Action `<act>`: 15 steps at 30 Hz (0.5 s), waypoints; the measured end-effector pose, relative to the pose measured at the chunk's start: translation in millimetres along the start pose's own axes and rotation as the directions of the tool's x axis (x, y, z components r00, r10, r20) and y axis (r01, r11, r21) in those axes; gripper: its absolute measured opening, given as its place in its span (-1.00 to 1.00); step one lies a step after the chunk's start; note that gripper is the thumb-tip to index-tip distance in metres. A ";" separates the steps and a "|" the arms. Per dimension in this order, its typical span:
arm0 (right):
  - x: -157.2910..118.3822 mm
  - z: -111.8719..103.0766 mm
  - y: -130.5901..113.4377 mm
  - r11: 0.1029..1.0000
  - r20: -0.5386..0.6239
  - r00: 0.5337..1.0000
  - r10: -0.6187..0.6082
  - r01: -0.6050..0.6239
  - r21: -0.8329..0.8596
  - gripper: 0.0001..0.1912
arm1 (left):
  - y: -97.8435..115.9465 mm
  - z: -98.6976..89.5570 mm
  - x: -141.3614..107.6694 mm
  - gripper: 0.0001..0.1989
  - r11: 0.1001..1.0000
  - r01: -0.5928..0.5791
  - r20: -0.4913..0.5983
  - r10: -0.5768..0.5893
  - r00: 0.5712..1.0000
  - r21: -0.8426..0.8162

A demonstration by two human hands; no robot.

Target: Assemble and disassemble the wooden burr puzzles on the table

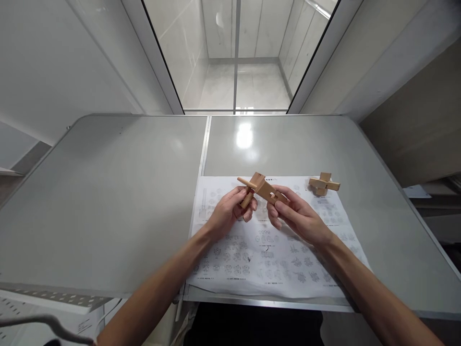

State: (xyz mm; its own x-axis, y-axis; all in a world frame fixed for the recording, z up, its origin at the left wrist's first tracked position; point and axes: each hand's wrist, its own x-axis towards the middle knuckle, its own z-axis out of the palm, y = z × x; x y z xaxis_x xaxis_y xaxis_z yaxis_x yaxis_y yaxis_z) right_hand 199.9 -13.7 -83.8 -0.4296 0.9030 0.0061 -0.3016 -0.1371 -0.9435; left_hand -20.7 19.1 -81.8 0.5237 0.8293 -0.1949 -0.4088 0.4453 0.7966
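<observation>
Several interlocked wooden pieces [263, 188] are held up between my two hands, above a printed paper sheet [259, 259]. My left hand [236, 205] pinches the left end, where a thin rod sticks out to the upper left and a short block points down. On the right, my right hand [293, 211] has its fingers closed round a notched bar of the same pieces. The fingertips partly hide both ends. A separate cross-shaped wooden assembly [324, 184] rests on the sheet's upper right corner.
The grey table [118, 192] has a metal seam running front to back, left of the sheet. Glass panels [219, 86] stand beyond its far edge. At the lower left are a white perforated surface [32, 317] and a grey cable [54, 324].
</observation>
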 end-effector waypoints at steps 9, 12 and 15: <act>-0.7 0.5 0.2 0.999 -0.007 1.000 0.019 -0.019 -0.026 -0.62 | 1.7 2.4 -1.1 -0.67 0.999 0.037 -0.002 -0.037 0.999 -0.003; -0.5 1.5 -0.8 0.999 0.004 1.000 0.010 -0.010 -0.036 -0.63 | 2.3 3.3 -1.6 -0.65 0.999 0.035 0.006 -0.035 0.999 0.004; -0.6 2.4 -2.0 0.999 0.007 1.000 0.011 -0.010 -0.049 -0.64 | 2.2 3.0 -2.0 -0.63 0.999 0.037 0.016 -0.037 0.999 0.010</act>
State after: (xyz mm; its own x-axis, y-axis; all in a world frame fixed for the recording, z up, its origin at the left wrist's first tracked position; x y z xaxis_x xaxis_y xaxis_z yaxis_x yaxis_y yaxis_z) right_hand 198.8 -14.9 -81.1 -0.4386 0.8987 -0.0016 -0.2552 -0.1263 -0.9586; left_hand -20.4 17.4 -78.0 0.5504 0.8068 -0.2148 -0.3816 0.4719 0.7948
